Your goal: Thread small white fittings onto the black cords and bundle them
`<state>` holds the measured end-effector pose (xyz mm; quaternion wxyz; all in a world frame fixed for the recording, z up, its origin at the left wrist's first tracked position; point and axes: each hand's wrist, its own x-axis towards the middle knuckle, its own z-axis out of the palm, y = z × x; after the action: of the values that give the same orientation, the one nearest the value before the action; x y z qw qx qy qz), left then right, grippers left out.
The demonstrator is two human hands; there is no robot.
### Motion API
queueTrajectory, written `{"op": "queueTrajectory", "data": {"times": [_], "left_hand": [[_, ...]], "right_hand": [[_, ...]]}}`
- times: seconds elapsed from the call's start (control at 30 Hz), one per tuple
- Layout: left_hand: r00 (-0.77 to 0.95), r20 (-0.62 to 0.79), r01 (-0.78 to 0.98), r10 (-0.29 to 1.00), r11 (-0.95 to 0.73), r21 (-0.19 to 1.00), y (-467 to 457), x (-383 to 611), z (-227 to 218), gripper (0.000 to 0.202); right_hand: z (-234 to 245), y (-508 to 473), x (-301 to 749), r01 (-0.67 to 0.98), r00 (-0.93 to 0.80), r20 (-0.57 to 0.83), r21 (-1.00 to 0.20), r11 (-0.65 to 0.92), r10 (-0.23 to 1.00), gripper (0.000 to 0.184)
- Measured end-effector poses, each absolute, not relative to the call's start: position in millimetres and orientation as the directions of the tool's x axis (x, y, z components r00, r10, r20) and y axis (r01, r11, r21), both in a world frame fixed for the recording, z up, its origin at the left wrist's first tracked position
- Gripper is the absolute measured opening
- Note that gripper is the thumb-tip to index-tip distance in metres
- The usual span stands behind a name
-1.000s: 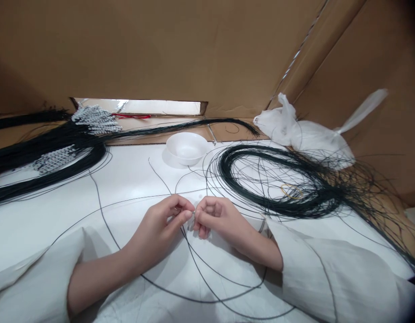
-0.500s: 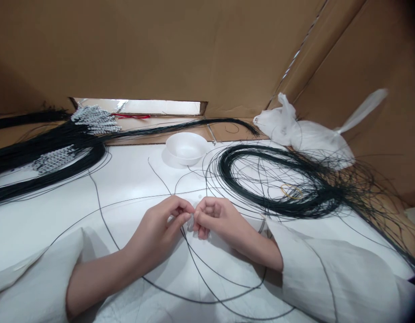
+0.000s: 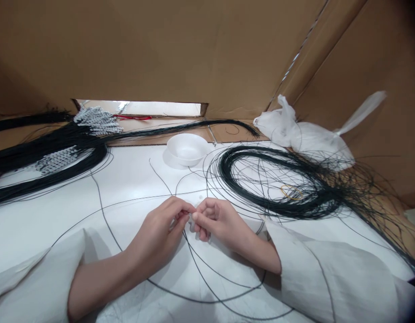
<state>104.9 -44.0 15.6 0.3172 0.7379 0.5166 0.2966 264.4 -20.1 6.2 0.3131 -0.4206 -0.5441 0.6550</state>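
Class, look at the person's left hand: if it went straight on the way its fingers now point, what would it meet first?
The left hand would most likely meet the right hand first, around its pinched fingers; with one view, any small gap in depth is unclear.

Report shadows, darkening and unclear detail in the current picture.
Head view: soft shadow beside the round white bowl; head view: upper right corner darkened; head view: detail between the bare left hand and bare right hand too small to tell.
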Motion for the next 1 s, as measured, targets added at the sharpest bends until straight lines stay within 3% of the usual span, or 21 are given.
{"op": "queueTrajectory", "data": {"times": [0.17, 0.43, 0.6, 0.73, 0.83, 1.0], "left_hand": [[0.294, 0.106, 0.567, 0.95, -0.262, 0.78, -45.5, 106.5, 17.7, 0.019], [0.254, 0.047, 0.536, 0.966, -0.181, 0.824, -48.6, 112.2, 21.0, 0.01], [0.262, 0.087, 0.564, 0.961, -0.226, 0.794, -44.1, 113.1, 20.9, 0.012], [0.233, 0.148, 0.657, 0.961, -0.268, 0.705, -30.6, 111.6, 15.1, 0.016], [0.312, 0.159, 0.722, 0.937, -0.342, 0.601, -19.1, 113.9, 10.1, 0.017], [0.394, 0.151, 0.828, 0.907, -0.421, 0.371, -5.2, 127.8, 11.1, 0.021]], "right_hand": [[4.2, -20.9, 265.0, 0.033, -0.459, -0.193, -0.979, -0.2, 0.867, 0.021], [6.6, -21.4, 264.9, 0.065, -0.482, -0.179, -0.984, -0.168, 0.858, 0.006], [11.3, -19.1, 264.4, 0.059, -0.453, -0.221, -0.974, -0.218, 0.864, 0.015], [15.2, -9.8, 271.5, 0.008, -0.247, -0.137, -0.99, -0.14, 0.959, 0.008], [15.0, -2.8, 276.6, -0.035, -0.088, -0.059, -0.997, -0.062, 0.994, 0.005], [11.7, -2.4, 276.7, -0.053, -0.076, -0.045, -0.997, -0.049, 0.996, 0.009]]}}
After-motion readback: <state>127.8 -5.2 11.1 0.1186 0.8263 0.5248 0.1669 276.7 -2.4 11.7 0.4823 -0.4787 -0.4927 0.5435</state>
